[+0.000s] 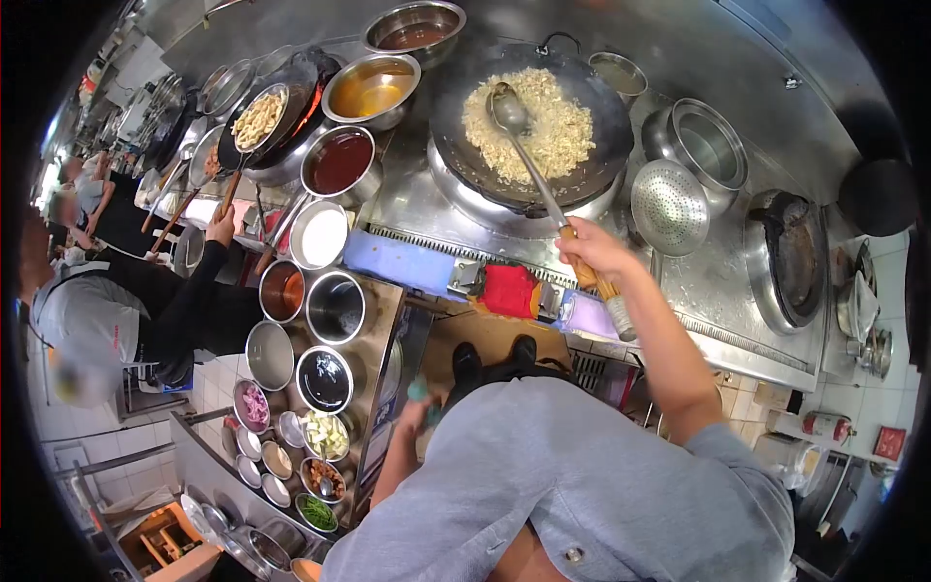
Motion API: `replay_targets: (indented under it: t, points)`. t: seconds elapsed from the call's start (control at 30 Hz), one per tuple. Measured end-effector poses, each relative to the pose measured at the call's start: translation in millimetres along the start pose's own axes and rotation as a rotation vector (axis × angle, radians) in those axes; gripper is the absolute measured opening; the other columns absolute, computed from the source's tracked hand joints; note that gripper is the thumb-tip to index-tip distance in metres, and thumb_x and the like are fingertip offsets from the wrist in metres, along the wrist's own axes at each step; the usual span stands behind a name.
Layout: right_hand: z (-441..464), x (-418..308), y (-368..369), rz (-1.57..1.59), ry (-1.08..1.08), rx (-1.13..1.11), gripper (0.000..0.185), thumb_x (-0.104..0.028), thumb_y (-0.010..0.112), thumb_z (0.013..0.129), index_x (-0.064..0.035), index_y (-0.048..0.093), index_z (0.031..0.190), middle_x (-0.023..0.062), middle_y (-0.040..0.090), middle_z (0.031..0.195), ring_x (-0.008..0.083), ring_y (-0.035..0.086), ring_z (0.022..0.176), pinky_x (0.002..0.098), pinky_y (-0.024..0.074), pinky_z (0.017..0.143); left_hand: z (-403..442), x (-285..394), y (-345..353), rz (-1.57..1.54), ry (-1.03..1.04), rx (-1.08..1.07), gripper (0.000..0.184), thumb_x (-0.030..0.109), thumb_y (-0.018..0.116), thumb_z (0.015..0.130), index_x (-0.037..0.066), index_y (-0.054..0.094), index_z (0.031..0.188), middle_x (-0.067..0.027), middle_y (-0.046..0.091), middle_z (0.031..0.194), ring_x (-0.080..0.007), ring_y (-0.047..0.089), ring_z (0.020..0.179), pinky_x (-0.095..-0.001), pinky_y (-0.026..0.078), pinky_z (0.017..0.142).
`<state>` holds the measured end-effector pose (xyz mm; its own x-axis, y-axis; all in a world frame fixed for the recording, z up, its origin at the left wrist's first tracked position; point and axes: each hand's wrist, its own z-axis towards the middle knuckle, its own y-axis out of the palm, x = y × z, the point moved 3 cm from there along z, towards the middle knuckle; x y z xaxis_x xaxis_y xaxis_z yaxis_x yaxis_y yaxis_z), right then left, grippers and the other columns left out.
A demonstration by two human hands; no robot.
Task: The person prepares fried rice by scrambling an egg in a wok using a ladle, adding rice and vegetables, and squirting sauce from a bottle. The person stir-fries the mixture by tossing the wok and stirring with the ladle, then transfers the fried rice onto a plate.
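My right hand (pixel 596 250) is closed around the wooden handle of a long metal ladle (pixel 539 177). The ladle's bowl rests on fried rice (pixel 553 121), a pale, loose mass with small bits in it, inside a dark wok (pixel 456 136) on the stove. Below that hand, a thick wooden end with a greyish tip sticks out; I cannot tell if it belongs to the ladle. Low at my left side, my left hand (pixel 412 419) is bent around something teal. Blur hides what this teal thing is.
Steel pots of sauces (pixel 341 163) and bowls of chopped ingredients (pixel 324 436) crowd the left counter. A perforated strainer (pixel 670 207) lies right of the wok. At the left, a co-worker (pixel 107 310) holds a pan of pale strips (pixel 259 118) near flames.
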<state>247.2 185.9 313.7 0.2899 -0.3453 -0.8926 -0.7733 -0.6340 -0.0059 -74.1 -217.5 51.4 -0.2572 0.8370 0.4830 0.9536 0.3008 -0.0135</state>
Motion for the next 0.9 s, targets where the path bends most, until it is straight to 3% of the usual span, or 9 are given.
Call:
replay_targets:
  t: [0.17, 0.27, 0.47, 0.6, 0.67, 0.73, 0.8, 0.87, 0.9]
  points:
    - [-17.9, 77.8, 11.8, 0.266, 0.094, 0.137, 0.03, -0.026, 0.054, 0.099, -0.0031, 0.055, 0.118, 0.005, 0.061, 0.085, 0.0157, 0.06, 0.08, 0.0297, 0.0504, 0.073, -65.3, -17.2, -16.0, 0.61, 0.092, 0.007, 0.036, 0.033, 0.065, 0.083, 0.004, 0.066, 0.104, -0.0123, 0.065, 0.1, -0.0223, 0.062, 0.093, -0.0373, 0.05, 0.077]
    - [-34.4, 72.3, -2.3, -0.991, -0.341, 0.878, 0.035, -0.025, 0.059, 0.093, -0.0015, 0.056, 0.119, 0.0136, 0.065, 0.092, 0.0247, 0.065, 0.085, 0.038, 0.0504, 0.079, -72.2, -19.0, -22.0, 0.608, 0.104, 0.063, 0.035, 0.032, 0.064, 0.084, 0.004, 0.066, 0.105, -0.0125, 0.066, 0.1, -0.0228, 0.062, 0.093, -0.0376, 0.05, 0.077]
    - [-47.6, -30.1, -59.2, -0.163, -0.223, 0.765, 0.039, -0.021, 0.06, 0.09, -0.0049, 0.053, 0.125, 0.0234, 0.067, 0.1, 0.0394, 0.066, 0.094, 0.0461, 0.0506, 0.079, -82.9, -0.5, -26.6, 0.608, 0.125, 0.135, 0.035, 0.031, 0.062, 0.084, 0.003, 0.066, 0.105, -0.0129, 0.066, 0.1, -0.0236, 0.062, 0.093, -0.0382, 0.051, 0.077]
    - [39.0, -76.2, -122.3, -0.647, -0.333, 1.132, 0.042, -0.019, 0.05, 0.094, -0.0006, 0.043, 0.13, 0.0225, 0.069, 0.093, 0.0391, 0.068, 0.069, 0.0487, 0.0515, 0.066, -96.1, 2.1, -22.1, 0.604, 0.117, 0.174, 0.034, 0.03, 0.061, 0.085, 0.003, 0.066, 0.105, -0.0132, 0.066, 0.1, -0.0242, 0.063, 0.094, -0.0386, 0.051, 0.077]
    - [93.4, -92.5, -154.6, -0.59, -0.107, 1.127, 0.034, -0.014, 0.045, 0.092, 0.0057, 0.044, 0.12, 0.025, 0.068, 0.09, 0.0418, 0.068, 0.074, 0.0524, 0.0512, 0.068, -104.7, -0.9, -19.0, 0.602, 0.102, 0.194, 0.034, 0.03, 0.06, 0.085, 0.003, 0.066, 0.105, -0.0134, 0.066, 0.1, -0.0245, 0.063, 0.094, -0.0388, 0.051, 0.077]
    - [162.8, -91.9, -197.2, -0.254, -0.072, 1.151, 0.019, -0.011, 0.045, 0.09, 0.0011, 0.053, 0.102, 0.0234, 0.068, 0.082, 0.0436, 0.068, 0.079, 0.0513, 0.0531, 0.074, -114.4, -2.6, -17.2, 0.595, 0.091, 0.219, 0.034, 0.029, 0.059, 0.085, 0.002, 0.066, 0.105, -0.0135, 0.066, 0.1, -0.0248, 0.063, 0.094, -0.039, 0.051, 0.077]
    - [241.4, -75.8, -257.4, 0.417, -0.052, 0.73, 0.018, -0.008, 0.045, 0.088, 0.0, 0.053, 0.074, 0.0125, 0.064, 0.064, 0.0299, 0.063, 0.054, 0.043, 0.0521, 0.051, -123.8, -3.5, -13.5, 0.589, 0.07, 0.245, 0.034, 0.029, 0.059, 0.085, 0.002, 0.066, 0.105, -0.0136, 0.066, 0.1, -0.0251, 0.063, 0.094, -0.0392, 0.051, 0.077]
    - [204.8, -123.6, -254.5, 1.947, -0.501, 0.168, 0.026, -0.006, 0.044, 0.087, -0.0068, 0.048, 0.061, 0.0039, 0.055, 0.055, 0.0193, 0.056, 0.048, 0.0326, 0.0504, 0.048, -128.2, -1.5, -7.6, 0.575, 0.045, 0.269, 0.034, 0.029, 0.058, 0.085, 0.002, 0.066, 0.105, -0.0138, 0.067, 0.1, -0.0253, 0.064, 0.094, -0.0394, 0.051, 0.077]
    - [204.4, -129.5, -264.2, 1.945, -0.497, 0.151, 0.026, -0.006, 0.044, 0.087, -0.0068, 0.048, 0.061, 0.0039, 0.055, 0.055, 0.0193, 0.056, 0.048, 0.0326, 0.0504, 0.048, -130.4, -0.4, -5.9, 0.567, 0.04, 0.282, 0.034, 0.029, 0.058, 0.086, 0.002, 0.066, 0.105, -0.0139, 0.067, 0.1, -0.0255, 0.064, 0.094, -0.0395, 0.051, 0.077]
